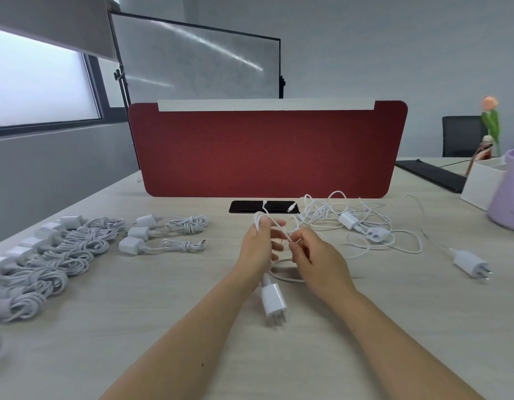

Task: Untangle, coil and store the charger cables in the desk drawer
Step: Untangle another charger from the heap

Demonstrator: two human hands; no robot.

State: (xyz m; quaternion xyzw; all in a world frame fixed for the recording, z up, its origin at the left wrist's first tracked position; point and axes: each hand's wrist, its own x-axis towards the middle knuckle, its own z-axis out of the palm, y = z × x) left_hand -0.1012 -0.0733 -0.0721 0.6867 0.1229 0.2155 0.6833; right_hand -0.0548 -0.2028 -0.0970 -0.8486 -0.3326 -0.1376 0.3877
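Two hands meet over the pale desk (163, 313): our left hand (260, 243) grips a folded bunch of white charger cable (260, 216), and our right hand (313, 255) pinches one strand of it. Its plug adapter (273, 301) shows below our wrists. Coiled chargers (62, 255) lie at the left, tangled cables (351, 220) at the right, near the red divider (267, 151).

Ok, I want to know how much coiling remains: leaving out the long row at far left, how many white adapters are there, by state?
Coiled adapters in the small group: 3
Adapter with its cable being coiled: 1
Loose adapters on the right: 3
Total: 7
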